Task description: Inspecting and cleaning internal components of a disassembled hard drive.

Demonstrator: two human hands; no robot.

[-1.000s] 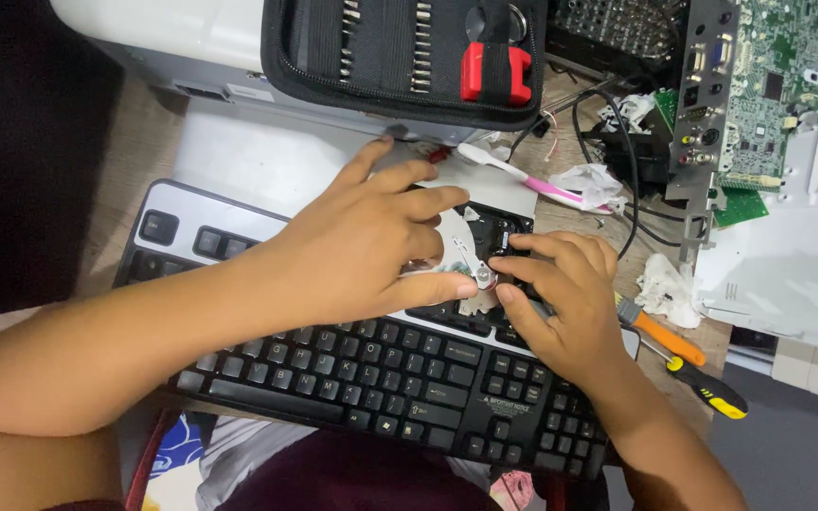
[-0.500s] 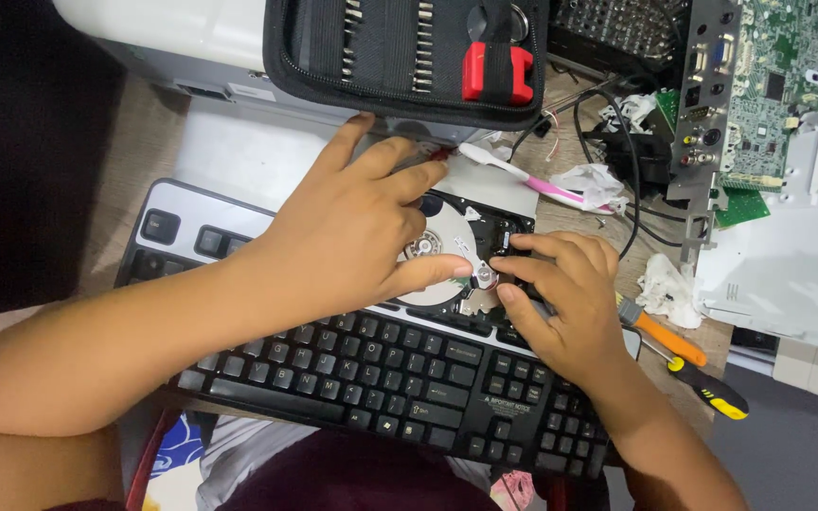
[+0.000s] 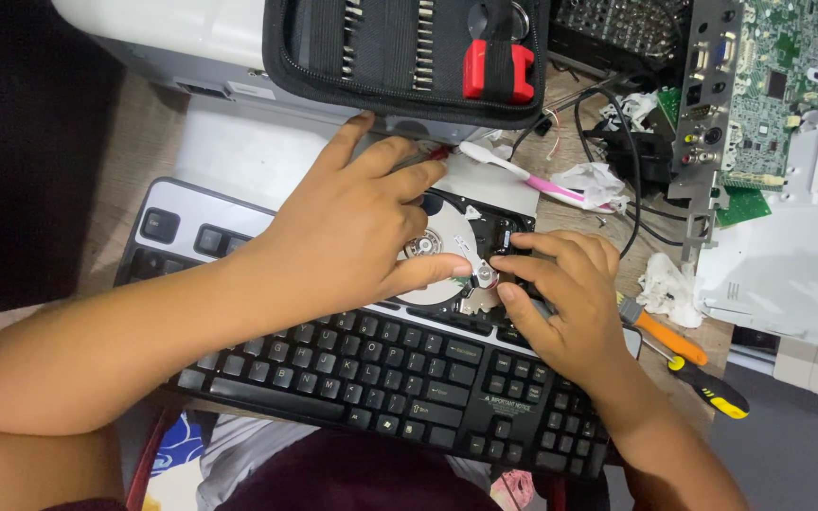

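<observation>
Hard drive (image 3: 461,251), opened with its shiny platter bare, lay on the upper edge of a black keyboard (image 3: 381,369), between the person's two hands. The left hand (image 3: 352,237) rested flat over the drive's left part, fingers spread toward the toolkit and the thumb stretched along the near edge of the platter, its tip close to the small metal parts at the drive's corner. The right hand (image 3: 560,293) was curled over the drive's right side, fingertips pressed down on the dark corner by the actuator arm; whether it pinched anything there could not be told, since the fingers hid the spot. The two hands nearly met over the drive.

Behind the drive stood a black zip case of screwdriver bits (image 3: 409,52) with a red holder (image 3: 497,71) in it, resting on a white device (image 3: 172,38). A pink and white toothbrush (image 3: 523,175) lay just beyond the drive, near tangled black cables (image 3: 617,142). To the right, a green circuit board (image 3: 769,85) stood upright against white casing. On the wooden tabletop (image 3: 144,132) beside the right wrist lay an orange-handled tool (image 3: 669,336) and a yellow and black screwdriver (image 3: 712,388), with crumpled white tissue (image 3: 665,284) just above them.
</observation>
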